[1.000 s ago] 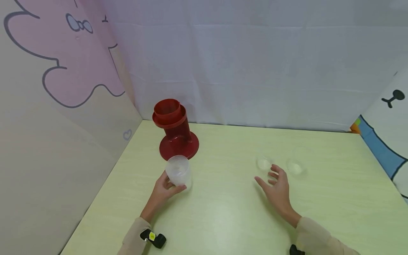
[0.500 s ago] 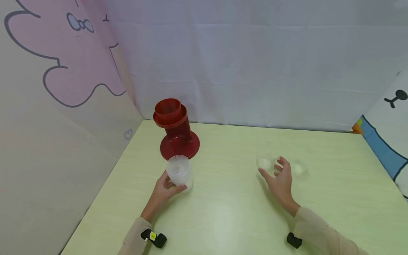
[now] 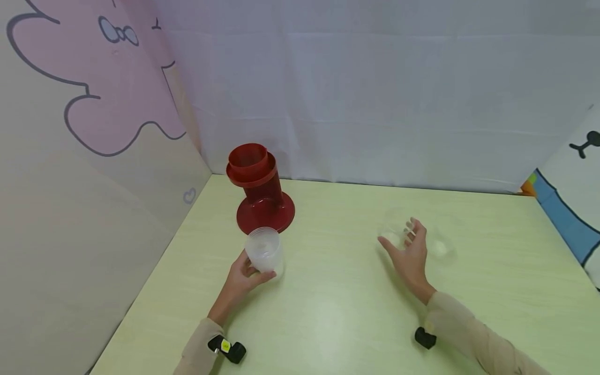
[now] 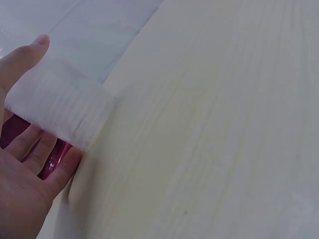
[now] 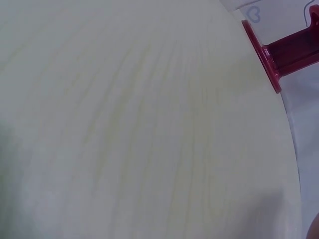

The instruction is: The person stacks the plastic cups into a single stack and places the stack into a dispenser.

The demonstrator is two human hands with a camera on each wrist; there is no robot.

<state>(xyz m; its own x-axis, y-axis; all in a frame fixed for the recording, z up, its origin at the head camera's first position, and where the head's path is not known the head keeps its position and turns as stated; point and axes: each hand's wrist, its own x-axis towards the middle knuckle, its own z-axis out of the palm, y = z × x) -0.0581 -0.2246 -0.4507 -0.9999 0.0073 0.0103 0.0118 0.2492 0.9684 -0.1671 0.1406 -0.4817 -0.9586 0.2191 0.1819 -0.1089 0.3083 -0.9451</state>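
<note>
My left hand (image 3: 241,278) holds a stack of clear plastic cups (image 3: 264,249) by its side, in front of a red stand. In the left wrist view, the thumb lies on one side of the ribbed cups (image 4: 62,102) and the fingers on the other. At the right, two see-through cups, very faint against the table, stand side by side. My right hand (image 3: 409,260) is at the nearer-left clear cup (image 3: 391,237), thumb and bent fingers spread on either side of it. In the right wrist view only a bit of that hand shows at the lower right edge.
The red stand (image 3: 265,211) has a round base, a column and a cup-shaped top, near the back left corner. A second clear cup (image 3: 440,248) stands right of my right hand. White cloth walls (image 3: 351,104) border the pale table (image 3: 323,312).
My right hand has moved forward to the clear cup, its fingers passing along the cup's right side. My left hand keeps holding the stack in nearly the same place.
</note>
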